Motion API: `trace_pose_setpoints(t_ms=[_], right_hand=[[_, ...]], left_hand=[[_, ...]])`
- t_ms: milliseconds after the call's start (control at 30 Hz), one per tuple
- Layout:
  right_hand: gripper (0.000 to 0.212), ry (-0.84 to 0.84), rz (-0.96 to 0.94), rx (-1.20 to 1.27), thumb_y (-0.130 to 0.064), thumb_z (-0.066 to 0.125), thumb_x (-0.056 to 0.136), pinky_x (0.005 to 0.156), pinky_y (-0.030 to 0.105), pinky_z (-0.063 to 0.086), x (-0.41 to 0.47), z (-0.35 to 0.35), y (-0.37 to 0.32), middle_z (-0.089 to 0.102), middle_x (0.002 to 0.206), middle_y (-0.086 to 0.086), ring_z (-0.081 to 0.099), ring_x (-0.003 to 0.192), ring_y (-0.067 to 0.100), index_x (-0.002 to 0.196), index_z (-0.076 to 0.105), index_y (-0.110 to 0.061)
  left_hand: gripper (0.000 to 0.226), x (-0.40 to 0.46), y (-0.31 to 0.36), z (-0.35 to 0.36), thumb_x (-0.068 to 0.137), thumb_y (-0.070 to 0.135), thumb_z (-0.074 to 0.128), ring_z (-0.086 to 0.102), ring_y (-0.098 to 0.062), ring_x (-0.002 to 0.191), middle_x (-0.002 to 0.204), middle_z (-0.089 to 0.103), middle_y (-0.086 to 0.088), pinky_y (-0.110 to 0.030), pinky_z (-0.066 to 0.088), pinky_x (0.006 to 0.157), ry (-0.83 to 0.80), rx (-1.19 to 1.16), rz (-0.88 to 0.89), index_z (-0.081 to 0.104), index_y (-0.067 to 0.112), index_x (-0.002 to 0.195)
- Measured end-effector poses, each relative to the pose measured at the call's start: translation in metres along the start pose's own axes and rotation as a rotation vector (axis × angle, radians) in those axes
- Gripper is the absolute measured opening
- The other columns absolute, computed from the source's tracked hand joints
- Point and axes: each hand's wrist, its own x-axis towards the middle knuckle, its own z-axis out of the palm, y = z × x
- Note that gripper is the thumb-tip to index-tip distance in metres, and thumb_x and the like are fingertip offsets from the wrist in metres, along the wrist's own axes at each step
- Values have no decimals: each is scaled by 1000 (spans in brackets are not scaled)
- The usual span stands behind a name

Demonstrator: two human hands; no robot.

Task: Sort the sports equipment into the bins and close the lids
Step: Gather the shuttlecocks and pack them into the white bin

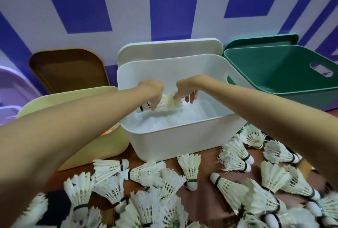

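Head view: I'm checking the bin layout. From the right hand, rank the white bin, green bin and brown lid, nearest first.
1. White bin, middle: the right hand is inside it.
2. Green bin, to the right.
3. Brown lid, far left against the wall.

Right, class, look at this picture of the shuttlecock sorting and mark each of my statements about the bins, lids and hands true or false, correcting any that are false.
1. Both hands are inside the white bin. True.
2. The left hand holds a tennis ball. False: it holds a shuttlecock.
3. The green bin is shut with its lid. False: it is open, and the green lid stands behind it.
4. Many shuttlecocks lie loose in front of the bins. True.
5. The right hand rests on the yellow bin. False: it touches feathered shuttlecocks over the white bin.
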Motion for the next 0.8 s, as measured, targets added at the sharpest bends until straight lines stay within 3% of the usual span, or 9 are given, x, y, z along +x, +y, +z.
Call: trace_pose_setpoints(t_ms=[133,233,333,433,533,600,633,700,800], right_hand=[[34,65,-47,-180,-35,45,94,74,35,54,5,6,-4,63,81,11,62,66,28,80,50,-4],[39,103,-60,-299,-37,42,96,76,34,52,4,12,-5,57,73,9,60,68,29,74,49,-5],[38,124,-72,-306,-37,41,96,75,33,51,-3,10,-8,54,70,7,59,70,29,83,52,-4],[35,155,-65,-294,-34,43,97,73,33,51,-15,1,-9,57,77,10,58,69,28,80,48,-3],[35,192,-67,-272,-30,47,97,76,34,51,-40,-7,-16,60,92,17,60,75,30,73,47,-4],[33,261,-93,-248,-31,49,97,87,37,48,-60,-9,-21,59,114,17,60,97,32,101,58,0],[38,312,-105,-237,-31,49,97,92,37,45,-72,-8,-25,57,122,15,56,108,32,117,55,0],[41,422,-127,-197,-29,50,96,95,37,43,-97,-3,-32,54,128,15,51,116,32,127,50,-1],[39,611,-171,-133,-27,53,94,95,39,44,-133,11,-43,54,125,18,51,114,35,123,51,-1]], left_hand=[[36,5,-4,4,72,18,83,50,-20,62,73,50,0,-32,47,66,-39,100,-30,56,10,95],[41,7,-7,7,75,19,81,56,-24,78,83,57,-1,-34,48,74,-87,126,-42,60,7,108],[32,6,-8,3,78,22,78,61,-26,89,74,48,1,-33,47,74,-73,95,-42,55,13,98],[26,-1,-11,-3,84,23,71,55,-24,79,80,50,0,-31,45,71,-30,33,-29,48,11,87],[17,-20,-19,-11,88,19,60,52,-23,82,91,52,-3,-34,46,73,135,-52,3,45,13,85],[14,-38,-26,-17,86,13,56,55,-25,86,92,59,-7,-34,45,68,333,-160,22,48,10,76],[10,-49,-31,-20,86,11,55,58,-27,88,92,62,-9,-34,47,67,424,-226,22,54,8,76],[13,-73,-40,-22,86,11,53,61,-31,95,100,66,-11,-37,52,75,569,-357,15,65,7,92],[22,-114,-54,-20,88,14,53,59,-30,103,114,64,-10,-36,50,82,742,-429,13,64,10,108]])
